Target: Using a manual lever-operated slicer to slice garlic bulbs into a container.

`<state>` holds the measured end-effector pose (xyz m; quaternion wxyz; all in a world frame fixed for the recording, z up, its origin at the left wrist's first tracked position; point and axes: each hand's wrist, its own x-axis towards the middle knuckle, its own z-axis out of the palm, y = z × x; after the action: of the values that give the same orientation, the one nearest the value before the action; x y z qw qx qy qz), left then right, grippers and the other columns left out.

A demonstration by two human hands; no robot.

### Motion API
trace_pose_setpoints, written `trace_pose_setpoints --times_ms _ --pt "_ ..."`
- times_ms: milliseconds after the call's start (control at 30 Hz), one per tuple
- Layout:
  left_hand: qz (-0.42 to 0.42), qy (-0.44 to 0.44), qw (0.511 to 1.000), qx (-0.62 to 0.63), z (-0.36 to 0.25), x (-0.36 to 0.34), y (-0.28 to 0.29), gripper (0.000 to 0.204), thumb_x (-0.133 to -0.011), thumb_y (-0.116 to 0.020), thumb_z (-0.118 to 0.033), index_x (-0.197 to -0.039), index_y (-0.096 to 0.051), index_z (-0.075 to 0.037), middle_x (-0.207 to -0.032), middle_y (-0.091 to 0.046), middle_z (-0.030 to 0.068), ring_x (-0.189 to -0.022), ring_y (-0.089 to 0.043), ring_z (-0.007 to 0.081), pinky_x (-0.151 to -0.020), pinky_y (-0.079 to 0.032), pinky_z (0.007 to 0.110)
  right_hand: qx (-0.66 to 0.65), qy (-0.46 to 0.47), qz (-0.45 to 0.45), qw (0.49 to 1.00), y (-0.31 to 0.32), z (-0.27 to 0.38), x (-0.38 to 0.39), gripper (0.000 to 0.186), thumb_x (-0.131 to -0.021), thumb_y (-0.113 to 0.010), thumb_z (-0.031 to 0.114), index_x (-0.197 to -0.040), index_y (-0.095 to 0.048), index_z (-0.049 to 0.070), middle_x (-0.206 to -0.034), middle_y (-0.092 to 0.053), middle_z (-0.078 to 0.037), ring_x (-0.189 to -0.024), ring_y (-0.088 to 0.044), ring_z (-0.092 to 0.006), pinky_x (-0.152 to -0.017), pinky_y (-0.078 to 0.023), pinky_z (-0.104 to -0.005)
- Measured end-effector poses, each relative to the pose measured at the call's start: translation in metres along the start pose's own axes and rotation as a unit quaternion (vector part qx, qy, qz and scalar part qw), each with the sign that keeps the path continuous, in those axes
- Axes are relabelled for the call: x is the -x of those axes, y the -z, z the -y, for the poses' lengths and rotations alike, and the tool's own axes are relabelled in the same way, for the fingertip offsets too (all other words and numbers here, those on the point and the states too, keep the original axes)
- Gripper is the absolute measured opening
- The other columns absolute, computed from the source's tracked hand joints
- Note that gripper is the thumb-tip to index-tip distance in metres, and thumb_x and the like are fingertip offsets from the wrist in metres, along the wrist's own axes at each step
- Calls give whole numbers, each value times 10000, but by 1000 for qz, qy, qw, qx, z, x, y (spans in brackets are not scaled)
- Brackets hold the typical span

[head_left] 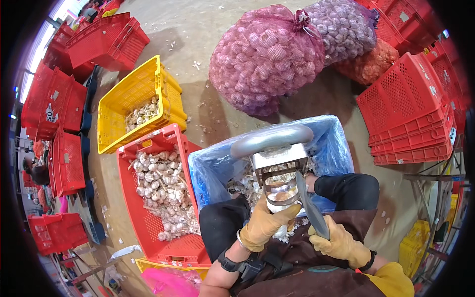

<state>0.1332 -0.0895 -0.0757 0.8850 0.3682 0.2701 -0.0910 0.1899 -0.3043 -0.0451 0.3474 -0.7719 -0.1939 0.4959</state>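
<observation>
My left hand [269,225], in a tan glove, is closed around a whitish garlic bulb [282,231], mostly covered by the fingers. It is beside the lower end of a metal frame [279,171] with open sides and a thick, curved grey bar [272,140] on top. My right hand [341,242], also gloved, is wrapped round the lower end of a long grey metal lever [312,210], which slants up along the frame's right side. Beneath both, between my knees, stands a blue crate [341,163] lined with clear plastic, holding garlic pieces and peelings.
Left of me, a red crate [129,208] holds garlic bulbs; behind it, a yellow crate [111,126] holds fewer. Ahead stand a big purple mesh sack [264,59] of garlic and other sacks. Stacked red crates [403,99] flank the right. Pink plastic [170,282] lies at lower left.
</observation>
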Motion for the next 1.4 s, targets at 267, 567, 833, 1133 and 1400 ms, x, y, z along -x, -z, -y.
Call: trace_pose_setpoints --times_ms 267,567,833,1133,1400 --pt "32 25 998 54 2 0 4 294 -842 -742 -106 -1071 -576 -26 -786 -632 52 -590 -586 115 -511 -482 266 -29 -68 18 997 7 17 8 482 -912 -621 442 -1100 -471 25 -667 -625 -83 -650 -674 -284 -597 -521 -380" --pt "15 13 1000 19 1 -1 2 375 -839 -759 -144 -1128 -547 -35 -835 -638 56 -620 -595 118 -520 -492 267 -46 -7 3 999 1 -4 -5 431 -910 -632 404 -1052 -466 33 -665 -617 -86 -618 -653 -280 -604 -507 -382" --pt "19 -27 999 18 7 -8 6 444 -850 -745 -123 -1205 -492 -45 -917 -636 64 -665 -604 118 -539 -513 270 7 91 -76 993 -15 -42 -39 349 -902 -637 330 -1024 -486 41 -703 -617 -131 -660 -647 -302 -602 -482 -392" --pt "101 -63 992 -37 -4 -1 21 503 -820 -755 -95 -1240 -483 -46 -884 -642 68 -596 -590 117 -524 -492 255 25 143 -150 978 -13 -42 -81 392 -898 -654 327 -1139 -504 57 -787 -616 -209 -753 -608 -425 -651 -460 -460" --pt "158 -35 982 -101 12 43 26 857 -836 -730 -57 -1531 -242 -172 -988 -574 6 -745 -518 86 -643 -458 230 -42 206 -289 934 -45 7 -6 386 -926 -634 377 -1143 -561 66 -859 -653 -128 -747 -638 -321 -691 -511 -384"
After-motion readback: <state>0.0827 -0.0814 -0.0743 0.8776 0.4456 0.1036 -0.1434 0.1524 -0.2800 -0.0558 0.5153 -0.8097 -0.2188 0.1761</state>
